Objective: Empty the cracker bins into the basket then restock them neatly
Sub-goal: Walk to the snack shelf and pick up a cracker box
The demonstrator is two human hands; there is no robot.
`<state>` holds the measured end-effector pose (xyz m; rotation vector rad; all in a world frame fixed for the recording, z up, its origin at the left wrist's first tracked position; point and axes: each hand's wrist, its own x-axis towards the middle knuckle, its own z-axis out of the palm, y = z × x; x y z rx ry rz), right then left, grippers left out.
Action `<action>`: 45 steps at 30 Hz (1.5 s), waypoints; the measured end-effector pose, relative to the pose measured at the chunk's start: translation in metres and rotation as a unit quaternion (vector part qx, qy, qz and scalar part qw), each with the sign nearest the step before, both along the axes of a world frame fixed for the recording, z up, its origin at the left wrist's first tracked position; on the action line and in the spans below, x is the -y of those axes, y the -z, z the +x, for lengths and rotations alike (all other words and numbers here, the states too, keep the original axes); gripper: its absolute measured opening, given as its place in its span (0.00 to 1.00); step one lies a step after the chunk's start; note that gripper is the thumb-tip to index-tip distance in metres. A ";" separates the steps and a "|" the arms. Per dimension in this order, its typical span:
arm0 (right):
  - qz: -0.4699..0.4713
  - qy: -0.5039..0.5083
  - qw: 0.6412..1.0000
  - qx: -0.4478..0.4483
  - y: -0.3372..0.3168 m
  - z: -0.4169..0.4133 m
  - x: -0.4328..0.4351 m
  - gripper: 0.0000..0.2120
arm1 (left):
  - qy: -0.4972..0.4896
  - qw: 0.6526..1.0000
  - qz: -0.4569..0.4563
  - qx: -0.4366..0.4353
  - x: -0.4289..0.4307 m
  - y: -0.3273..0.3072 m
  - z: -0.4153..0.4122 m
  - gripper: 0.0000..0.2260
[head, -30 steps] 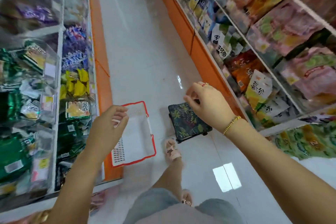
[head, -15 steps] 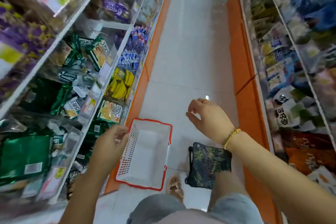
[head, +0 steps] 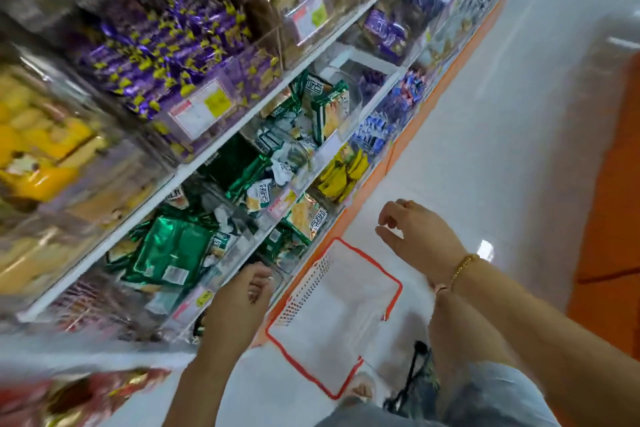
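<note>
Two hands of ours are out in front of us. Our left hand is low by the cracker bins. Its fingers are softly curled, and it holds nothing we can see. Our right hand hangs over the basket, fingers bent a little and apart, holding nothing. The white basket with the red rim sits on the floor, just beside the shelf. Green cracker packs lie messy in the clear bins.

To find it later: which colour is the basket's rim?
Red-orange rim on the white basket; head view.
</note>
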<state>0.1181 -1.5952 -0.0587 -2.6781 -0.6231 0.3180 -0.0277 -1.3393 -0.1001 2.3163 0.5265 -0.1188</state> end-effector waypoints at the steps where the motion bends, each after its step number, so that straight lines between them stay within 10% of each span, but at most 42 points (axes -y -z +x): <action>1: 0.005 -0.012 1.000 -0.003 0.005 0.012 -0.010 0.08 | -0.015 1.000 0.003 0.000 -0.001 0.004 0.002 0.06; 19: -0.136 -0.330 0.930 -0.092 0.176 0.178 -0.101 0.21 | -0.357 0.933 -0.029 -0.032 0.045 0.144 0.059 0.01; 36: -0.088 -0.418 0.901 0.080 0.364 0.198 -0.154 0.41 | -0.234 0.965 0.080 -0.082 0.029 0.366 0.077 0.13; 45: -0.061 -0.458 0.874 0.151 0.388 0.212 -0.186 0.47 | -0.277 0.924 0.251 0.075 0.032 0.407 0.091 0.11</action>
